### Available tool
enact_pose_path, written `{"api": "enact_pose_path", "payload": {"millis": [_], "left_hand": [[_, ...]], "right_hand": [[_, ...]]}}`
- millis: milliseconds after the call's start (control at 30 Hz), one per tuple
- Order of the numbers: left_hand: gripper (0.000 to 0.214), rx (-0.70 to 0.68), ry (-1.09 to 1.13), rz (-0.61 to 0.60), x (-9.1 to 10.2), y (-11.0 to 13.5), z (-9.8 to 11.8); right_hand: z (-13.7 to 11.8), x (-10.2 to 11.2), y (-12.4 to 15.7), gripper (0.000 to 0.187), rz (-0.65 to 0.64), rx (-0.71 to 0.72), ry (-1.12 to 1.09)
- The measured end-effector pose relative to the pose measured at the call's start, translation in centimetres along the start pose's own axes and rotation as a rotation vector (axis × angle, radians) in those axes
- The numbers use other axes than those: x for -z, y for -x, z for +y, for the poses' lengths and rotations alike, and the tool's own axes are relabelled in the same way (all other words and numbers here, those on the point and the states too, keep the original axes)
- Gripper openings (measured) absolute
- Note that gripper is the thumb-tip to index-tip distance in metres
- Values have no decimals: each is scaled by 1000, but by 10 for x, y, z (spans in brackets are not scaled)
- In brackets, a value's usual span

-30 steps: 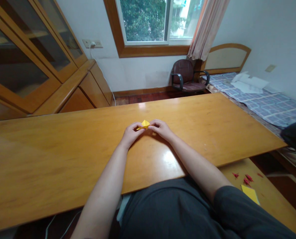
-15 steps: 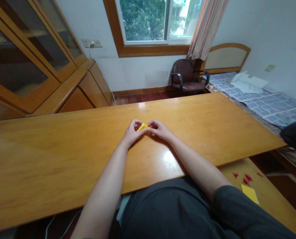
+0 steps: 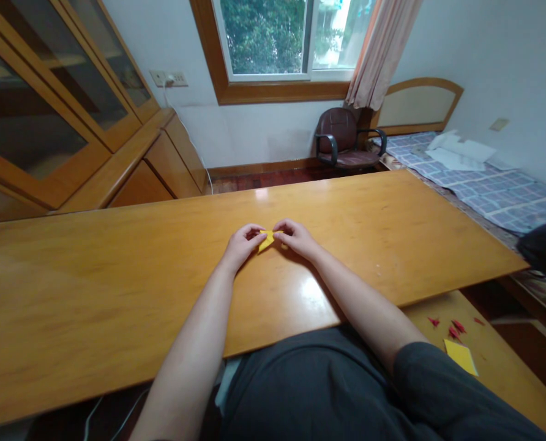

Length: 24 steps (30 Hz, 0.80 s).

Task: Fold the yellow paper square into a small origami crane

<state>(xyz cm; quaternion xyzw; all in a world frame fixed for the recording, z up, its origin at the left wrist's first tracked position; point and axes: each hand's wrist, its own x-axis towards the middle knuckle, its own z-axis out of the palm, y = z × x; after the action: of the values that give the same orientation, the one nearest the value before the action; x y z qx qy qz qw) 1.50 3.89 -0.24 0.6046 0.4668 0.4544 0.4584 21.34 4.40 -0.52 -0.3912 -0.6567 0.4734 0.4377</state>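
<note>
A small folded piece of yellow paper lies on the long wooden table, near its middle. My left hand pinches the paper's left side with closed fingers. From the right, my right hand presses its fingertips on the other side. Both hands rest on the tabletop, touching the paper, and most of the paper is hidden between them.
A lower wooden surface at the right carries a yellow paper stack and small red folded pieces. Wooden cabinets line the left wall. A dark office chair and a bed stand behind the table.
The yellow paper stood up as a small peak between my fingers and now lies flatter, pressed down. My hands have stayed in the same spot.
</note>
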Motion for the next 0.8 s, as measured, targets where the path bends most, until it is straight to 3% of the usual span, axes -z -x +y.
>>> {"api": "enact_pose_path", "payload": {"millis": [800], "left_hand": [[40,46,48,-43,0,0,0]], "right_hand": [[1,4,-3,37,30,-113,-206]]}}
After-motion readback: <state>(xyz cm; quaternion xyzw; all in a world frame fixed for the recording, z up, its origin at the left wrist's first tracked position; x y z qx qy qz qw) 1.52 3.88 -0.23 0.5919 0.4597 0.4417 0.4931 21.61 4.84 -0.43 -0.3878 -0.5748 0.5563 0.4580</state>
